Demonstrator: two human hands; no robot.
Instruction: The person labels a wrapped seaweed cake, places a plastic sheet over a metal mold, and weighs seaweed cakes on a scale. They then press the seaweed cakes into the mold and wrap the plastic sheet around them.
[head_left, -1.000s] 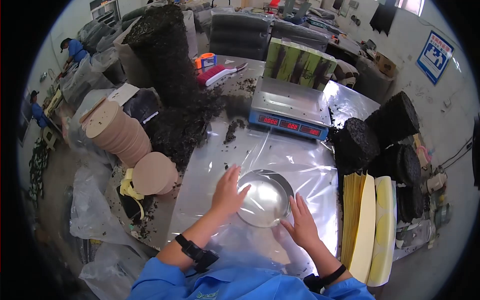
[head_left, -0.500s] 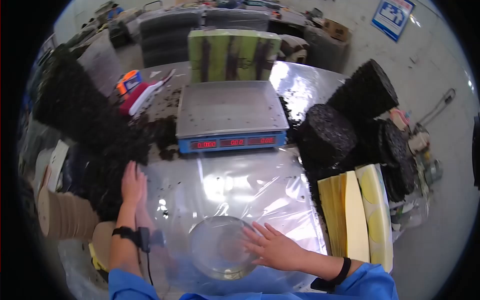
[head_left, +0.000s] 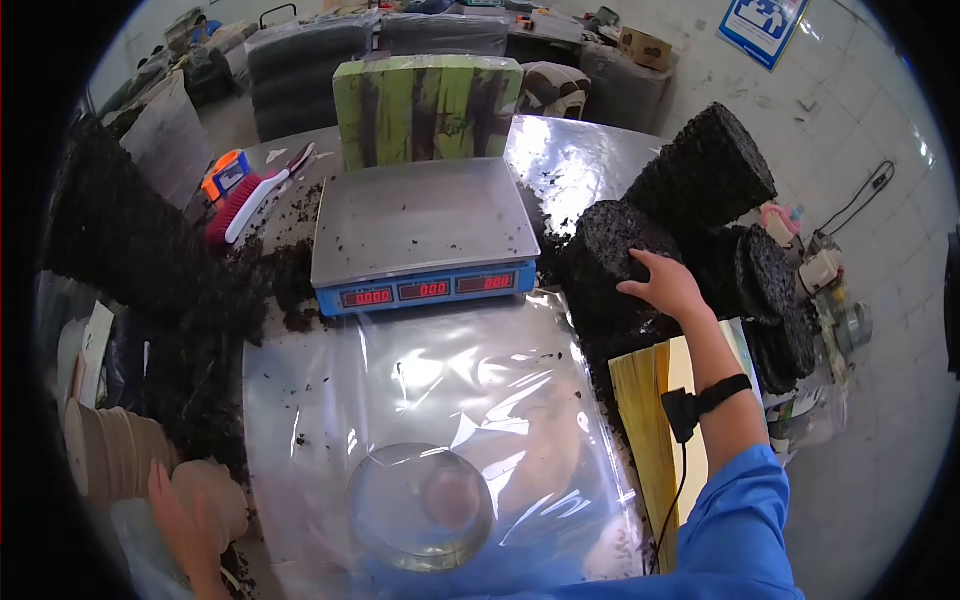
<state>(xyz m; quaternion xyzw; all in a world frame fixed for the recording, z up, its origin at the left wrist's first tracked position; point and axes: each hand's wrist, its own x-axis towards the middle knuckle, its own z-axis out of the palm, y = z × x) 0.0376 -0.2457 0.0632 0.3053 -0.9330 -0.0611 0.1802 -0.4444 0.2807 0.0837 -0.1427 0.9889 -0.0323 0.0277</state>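
Note:
My right hand [head_left: 668,288] is at a squat stack of dark, flaky round cakes [head_left: 612,243], fingertips at its near right edge, thumb and forefinger apart. At the lower left, my left hand [head_left: 185,520] has its fingers stretched out, right by round brown cardboard discs [head_left: 210,495]. Clear plastic film [head_left: 330,400] covers the tabletop before me. A shallow round metal ring or dish [head_left: 420,507] shows at the film's near part. Beyond it stands a blue digital scale [head_left: 425,225] with bits of dark flake on its pan and red zeros lit.
Taller dark stacks stand at the left [head_left: 130,230] and far right [head_left: 705,165]. A red brush [head_left: 245,205] and an orange tape dispenser [head_left: 226,175] lie behind on the left. Yellow paper sheets [head_left: 640,400] stand at the right. A green striped block [head_left: 428,110] sits behind the scale.
My right hand has moved from over the round metal piece to the dark stack at the right. My left hand has come back from the left dark stack to the cardboard discs. The view has shifted slightly.

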